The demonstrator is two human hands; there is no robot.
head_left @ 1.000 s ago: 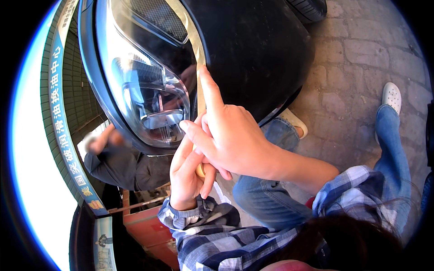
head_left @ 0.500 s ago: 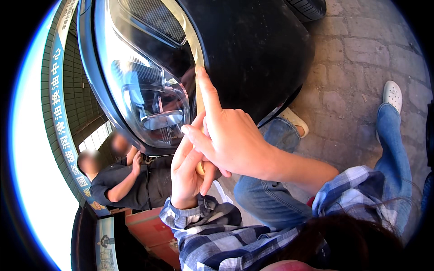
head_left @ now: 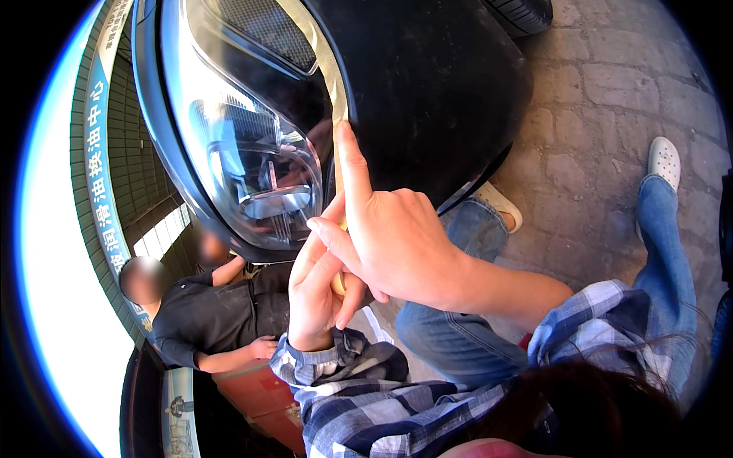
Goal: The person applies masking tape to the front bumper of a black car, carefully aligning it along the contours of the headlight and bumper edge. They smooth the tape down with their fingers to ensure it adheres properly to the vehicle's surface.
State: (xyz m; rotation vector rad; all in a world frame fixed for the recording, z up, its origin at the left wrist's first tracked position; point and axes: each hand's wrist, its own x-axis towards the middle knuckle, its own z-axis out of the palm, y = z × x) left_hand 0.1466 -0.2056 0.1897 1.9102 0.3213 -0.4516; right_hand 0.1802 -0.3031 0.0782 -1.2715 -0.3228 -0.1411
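Note:
A strip of yellowish masking tape (head_left: 330, 72) runs along the border between a car headlight (head_left: 259, 164) and the black body panel (head_left: 427, 84). My right hand (head_left: 401, 240) has its index finger stretched out, its tip pressing on the strip beside the lamp. The thumb stands apart, and the remaining fingers are bent and partly hidden. Just below and to the left, my left hand (head_left: 314, 294) is closed around a tape roll (head_left: 338, 285), mostly covered by fingers. The two hands overlap, with the right one in front.
A tyre (head_left: 523, 14) shows at the top. Two people in dark clothes, the nearer one (head_left: 214, 317) at left, stand beyond the car's front. On the right, someone in jeans and a white clog (head_left: 663, 162) stands on stone paving (head_left: 588, 153). A red cabinet (head_left: 263, 401) is at lower left.
My right index fingertip has shifted very slightly down along the tape. My left hand stays nearly still. The nearer person at left has lowered a raised hand and moved a little left.

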